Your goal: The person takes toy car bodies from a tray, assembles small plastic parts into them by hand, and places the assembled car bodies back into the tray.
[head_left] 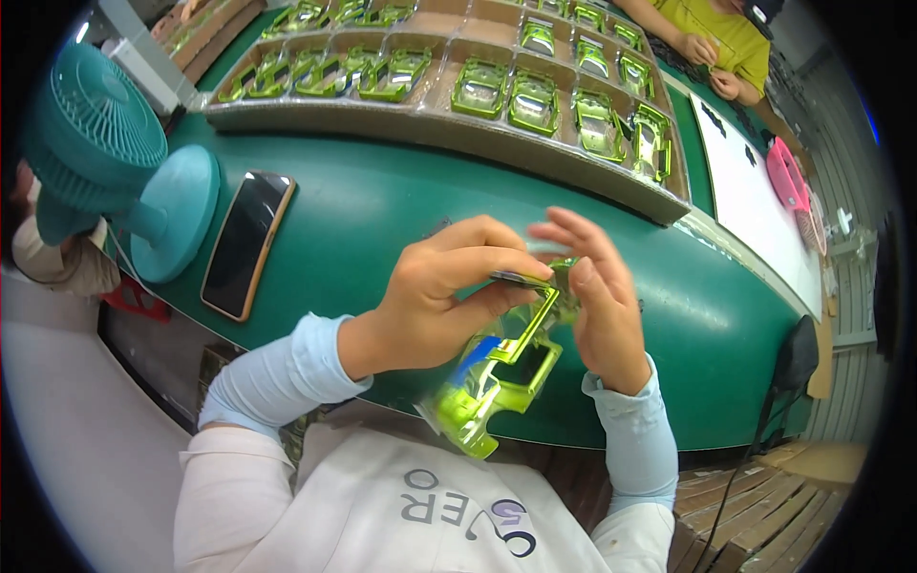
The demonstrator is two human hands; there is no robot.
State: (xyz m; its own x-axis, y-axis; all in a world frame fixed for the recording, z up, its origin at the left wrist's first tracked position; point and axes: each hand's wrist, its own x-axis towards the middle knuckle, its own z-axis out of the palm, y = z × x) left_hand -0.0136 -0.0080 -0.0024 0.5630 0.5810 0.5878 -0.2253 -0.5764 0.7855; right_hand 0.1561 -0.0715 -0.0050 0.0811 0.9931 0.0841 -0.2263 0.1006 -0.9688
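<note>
In front of my chest, tilted, is a bright green plastic toy car body shell (pixel 523 380) with clear window parts and a strip of blue film (pixel 475 361). My left hand (pixel 441 291) is closed around the shell's upper end, thumb and fingers pinched together. A small dark flat piece (pixel 521 279) shows at those fingertips, against the green frame. On the other side of the shell, my right hand (pixel 604 306) has its fingers stretched and apart, slightly blurred. Its thumb is close to the shell; whether it touches is unclear.
Beyond my hands, a divided cardboard tray (pixel 439 132) holds several similar green shells. A phone (pixel 248 244) and a teal fan (pixel 177 212) stand left on the green table (pixel 382 205). At far right are a white board (pixel 740 191), a pink basket (pixel 787 174) and a co-worker's hands (pixel 712 67).
</note>
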